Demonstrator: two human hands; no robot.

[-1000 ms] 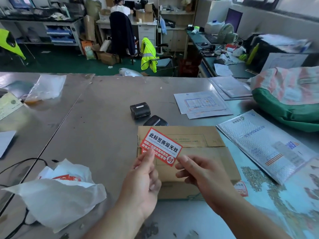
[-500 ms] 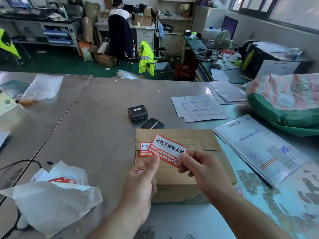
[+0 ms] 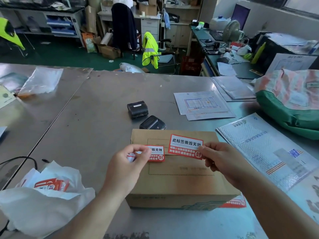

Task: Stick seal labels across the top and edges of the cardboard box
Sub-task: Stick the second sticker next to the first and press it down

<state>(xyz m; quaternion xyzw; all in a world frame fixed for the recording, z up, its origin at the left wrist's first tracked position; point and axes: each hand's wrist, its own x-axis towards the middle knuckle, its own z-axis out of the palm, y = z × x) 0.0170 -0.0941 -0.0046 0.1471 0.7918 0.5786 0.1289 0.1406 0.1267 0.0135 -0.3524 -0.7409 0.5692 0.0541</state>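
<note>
The cardboard box point(image 3: 181, 183) sits closed on the metal worktop point(image 3: 96, 118) right in front of me, and I'd say I'm partway through sealing it. One seal label point(image 3: 156, 153) is stuck flat on the left part of the top, across the line where the flaps meet. A red label point(image 3: 236, 202) also shows at the box's lower right corner. I can't tell whether it is stuck over that edge or just lying on the worktop beside it.

My hands are apart, each busy with its own thing. My right hand point(image 3: 222, 161) pinches the lower right corner of a second seal label point(image 3: 185, 145), holding it over the right part of the top, slightly tilted. Whether it touches the cardboard yet I can't say. My left hand point(image 3: 131, 163) has its fingers curled round a small white scrap with a red edge point(image 3: 132, 155), which I take to be peeled backing.

By my reckoning the top is half done. What's left is to lay this label across the seam, press it down, then cover the remaining edges. Spare labels point(image 3: 51, 184) wait in the white plastic bag point(image 3: 34, 204) on my left.
</note>
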